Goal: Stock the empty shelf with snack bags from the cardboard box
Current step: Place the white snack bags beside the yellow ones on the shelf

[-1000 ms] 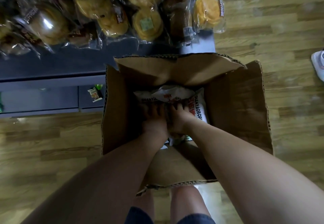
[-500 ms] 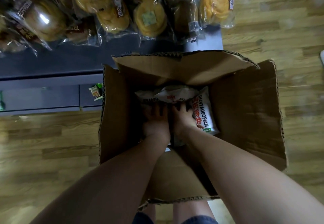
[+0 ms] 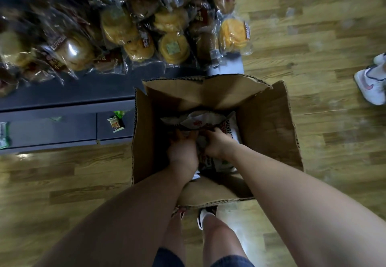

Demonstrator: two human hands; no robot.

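An open cardboard box (image 3: 269,124) stands on the wooden floor in front of me. White snack bags (image 3: 200,120) with red print lie at its bottom. Both my arms reach down into it. My left hand (image 3: 182,151) and my right hand (image 3: 217,144) sit side by side, fingers curled into the pile of bags, gripping them. Which bag each hand holds is hard to tell. The dark shelf (image 3: 62,97) runs along the left, just beyond the box.
Several clear-wrapped breads and buns (image 3: 133,30) cover the upper shelf. A small packet (image 3: 114,123) lies on the lower shelf level beside the box. Another person's white shoe (image 3: 373,83) stands on the floor at the right. My own legs are below the box.
My hands have dug deeper into the bags, fingers curling round them, and have parted slightly. The view has shifted, showing more of the bread shelf and the shoe at right.
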